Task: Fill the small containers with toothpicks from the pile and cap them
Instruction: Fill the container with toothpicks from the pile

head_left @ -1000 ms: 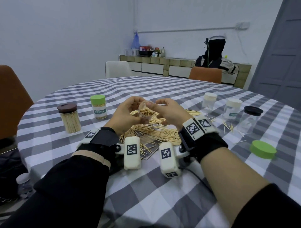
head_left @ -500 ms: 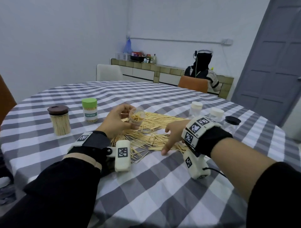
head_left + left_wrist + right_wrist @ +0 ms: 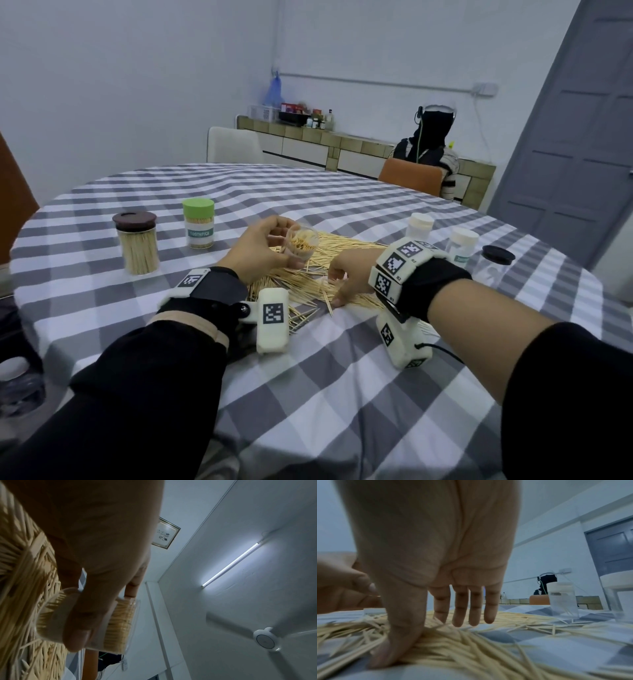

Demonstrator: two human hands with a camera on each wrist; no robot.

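The round table (image 3: 342, 192) in its grey-and-white check cloth fills the middle of the head view, and the toothpick pile (image 3: 346, 246) sprawls across its centre. At the left stand two capped, full containers: a clear jar with a brown lid (image 3: 137, 246) packed with upright toothpicks, and just right of it a green-capped jar (image 3: 198, 223) labelled TOOTHPICK. At the right, behind the wrist, stand two white-capped containers (image 3: 463, 245) and a black-lidded one (image 3: 496, 263) (their contents are hard to tell from here; the right wrist view shows a few loose picks in one).

The small clear container (image 3: 301, 247), uncapped and crammed with pale toothpicks, is held above the pile, tilted with its mouth toward the camera. The left hand (image 3: 260, 253) grips it, thumb across the near wall and fingers curled round the far side, as the left wrist view shows.

The right hand (image 3: 349, 274) rests low on the pile's near edge, thumb (image 3: 399, 639) pressed into the picks, fingers spread and fairly straight just above them, holding nothing.
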